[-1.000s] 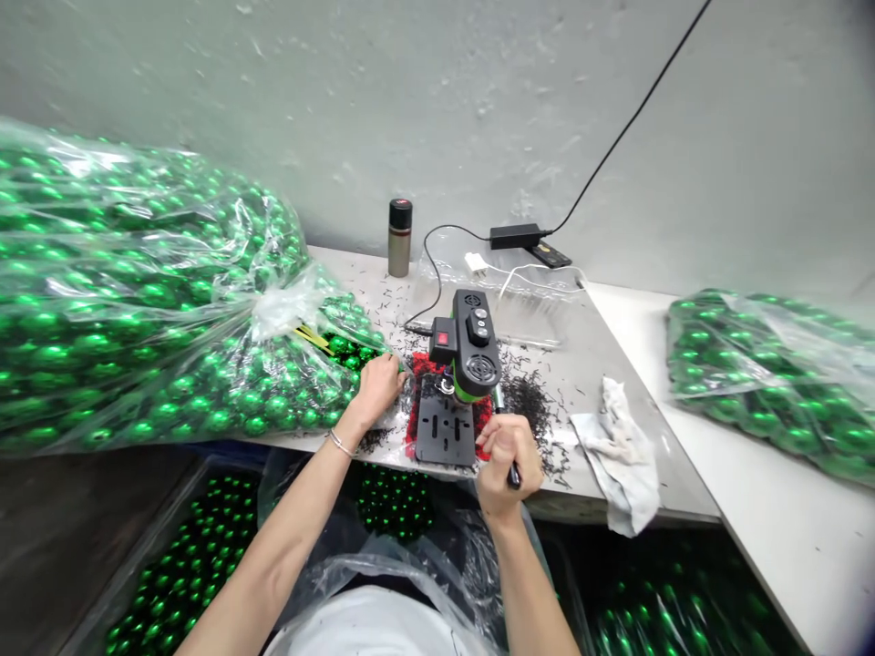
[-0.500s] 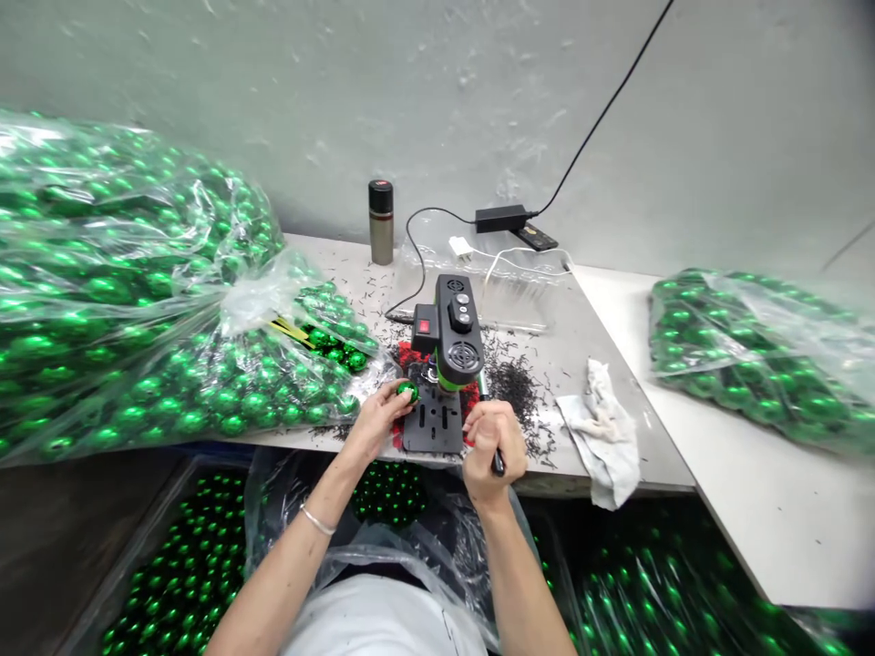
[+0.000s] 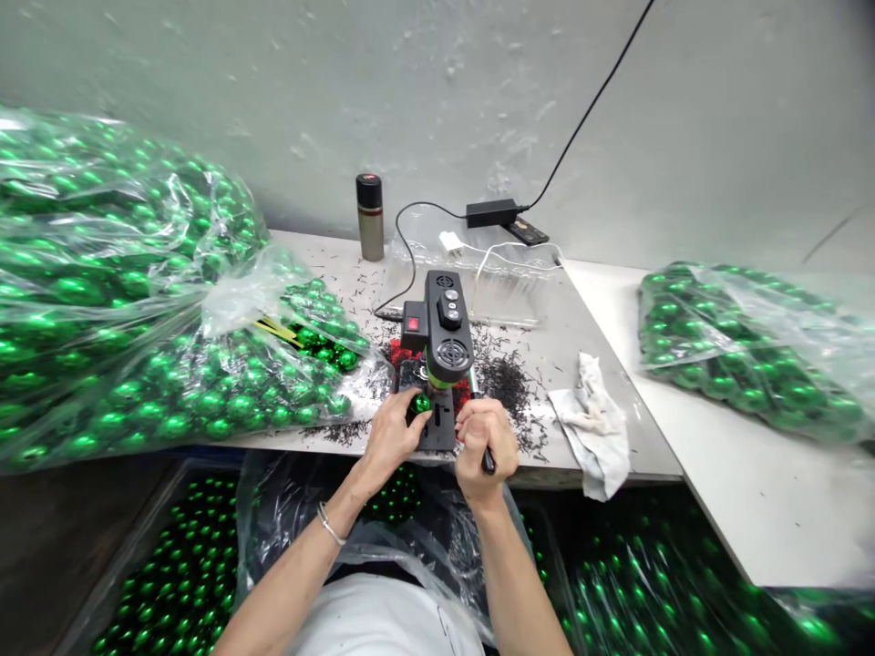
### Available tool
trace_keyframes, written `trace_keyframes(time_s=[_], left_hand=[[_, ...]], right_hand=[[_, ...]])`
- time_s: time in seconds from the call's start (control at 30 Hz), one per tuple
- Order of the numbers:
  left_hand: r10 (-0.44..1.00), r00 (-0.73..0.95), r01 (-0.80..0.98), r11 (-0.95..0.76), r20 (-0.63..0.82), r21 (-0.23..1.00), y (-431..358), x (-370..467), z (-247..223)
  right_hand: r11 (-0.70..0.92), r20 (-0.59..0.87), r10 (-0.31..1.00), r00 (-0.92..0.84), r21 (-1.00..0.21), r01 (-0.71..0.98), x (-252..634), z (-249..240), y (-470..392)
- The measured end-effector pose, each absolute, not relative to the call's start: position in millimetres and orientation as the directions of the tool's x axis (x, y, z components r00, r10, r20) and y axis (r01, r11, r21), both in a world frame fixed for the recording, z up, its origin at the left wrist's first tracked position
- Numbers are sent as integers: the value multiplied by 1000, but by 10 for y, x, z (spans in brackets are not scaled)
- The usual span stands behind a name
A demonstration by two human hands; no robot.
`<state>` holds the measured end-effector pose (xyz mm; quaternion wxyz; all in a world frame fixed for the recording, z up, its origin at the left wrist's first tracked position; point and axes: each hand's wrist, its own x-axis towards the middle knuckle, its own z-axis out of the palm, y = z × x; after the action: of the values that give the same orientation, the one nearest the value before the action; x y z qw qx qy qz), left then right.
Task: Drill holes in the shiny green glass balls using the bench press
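Observation:
A shiny green ball ornament (image 3: 419, 403) is between the thumb and fingers of my left hand (image 3: 395, 430), just in front of the head of a small black bench drill press (image 3: 449, 323). The ball is over the slotted black base plate (image 3: 437, 435). My right hand (image 3: 487, 446) is wrapped round the black-gripped lever handle (image 3: 488, 461) at the machine's right side. The drill head hides whatever lies right beneath it. Black shavings (image 3: 504, 383) and some red material (image 3: 462, 394) surround the base.
A large clear bag of green balls (image 3: 109, 301) fills the left; a smaller bag (image 3: 745, 351) lies right. A bottle (image 3: 370, 219), power adapter (image 3: 493, 213), phone (image 3: 526, 231) and crumpled white cloth (image 3: 593, 428) are on the table. More green balls (image 3: 178, 565) are below its edge.
My left hand has moved right with the green ball, bringing it over the base plate near the drill head. My right hand stays on the lever. The view has shifted slightly.

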<state>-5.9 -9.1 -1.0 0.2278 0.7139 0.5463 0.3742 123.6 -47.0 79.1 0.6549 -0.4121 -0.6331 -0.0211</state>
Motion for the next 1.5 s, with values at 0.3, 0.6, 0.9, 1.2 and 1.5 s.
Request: trace_keyframes(time_s=[0.3,0.6,0.9,1.2,1.5], left_hand=[[882,124,585,-434,454,685,-59,1,-170],[872,114,574,-449,476,685,-61,-2,-215],[909,123,586,-390,398,711,-78,6,-174],[913,129,571,-388,387,724,-67,10,-160],[897,127,531,-422,423,735,-255,-79,-184]], right_hand=[[641,840,500,211,-523,561,1222,781,-488],[685,869,460,181,-477,550,1255,409,-459],[700,897,393,204,-435,566,1250,127,-369],[700,903,429,39,-359,617,1303,151,-383],[594,777,579,249,-610,524,1274,895,-449]])
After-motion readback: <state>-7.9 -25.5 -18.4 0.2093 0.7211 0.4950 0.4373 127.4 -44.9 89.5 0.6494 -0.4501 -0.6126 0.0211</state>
